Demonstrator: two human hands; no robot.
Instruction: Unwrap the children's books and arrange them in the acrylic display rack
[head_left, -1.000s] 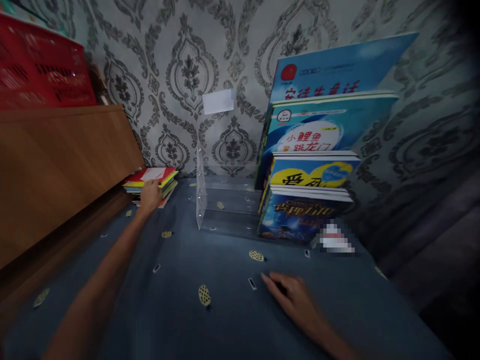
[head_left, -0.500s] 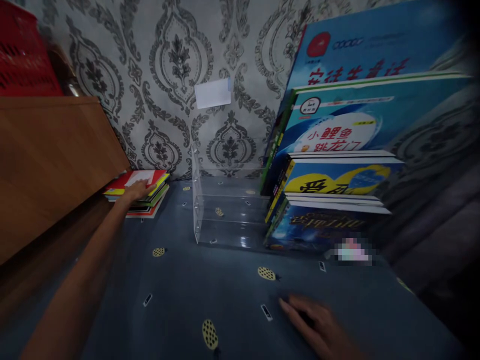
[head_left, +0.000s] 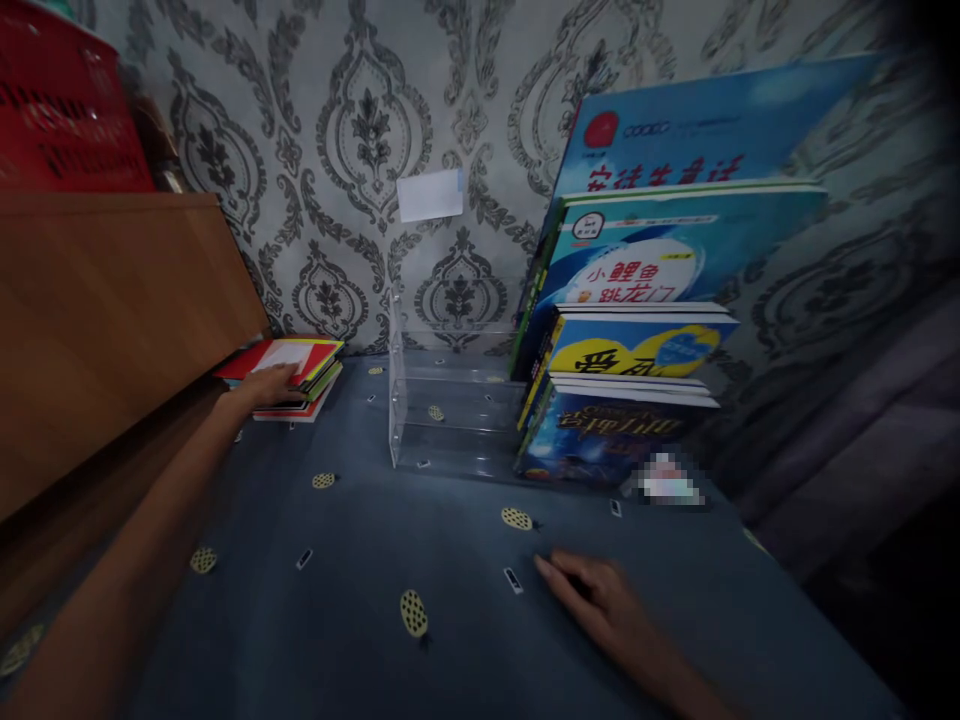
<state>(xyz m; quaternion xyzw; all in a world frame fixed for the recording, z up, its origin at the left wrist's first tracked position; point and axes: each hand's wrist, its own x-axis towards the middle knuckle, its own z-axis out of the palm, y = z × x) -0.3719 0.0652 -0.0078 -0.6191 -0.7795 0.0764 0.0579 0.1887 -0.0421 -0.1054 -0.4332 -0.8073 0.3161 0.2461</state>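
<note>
My left hand (head_left: 264, 390) reaches to a short stack of books (head_left: 319, 372) beside the wooden cabinet. Its fingers lie stretched across the front of the top red book (head_left: 259, 358), touching it; the thumb side is hard to make out. My right hand (head_left: 600, 595) rests low over the dark blue cloth, holding nothing, its fingers loosely bent with a gap between thumb and forefinger. Ahead stands a clear stepped rack (head_left: 395, 400). Children's books in blue covers (head_left: 622, 425) stand in tiers on its right part, while the left part shows bare clear shelves.
A wooden cabinet (head_left: 112, 330) rises at the left with a red basket (head_left: 67, 110) on top. The table's cloth (head_left: 337, 620) has pineapple prints. A small blurred item (head_left: 667, 482) lies right of the rack. A white paper (head_left: 430, 195) is on the patterned wall.
My left hand has slid slightly toward the front left of the book stack. My right hand appears a little farther up and left, as the view has shifted. The rack's books stay put.
</note>
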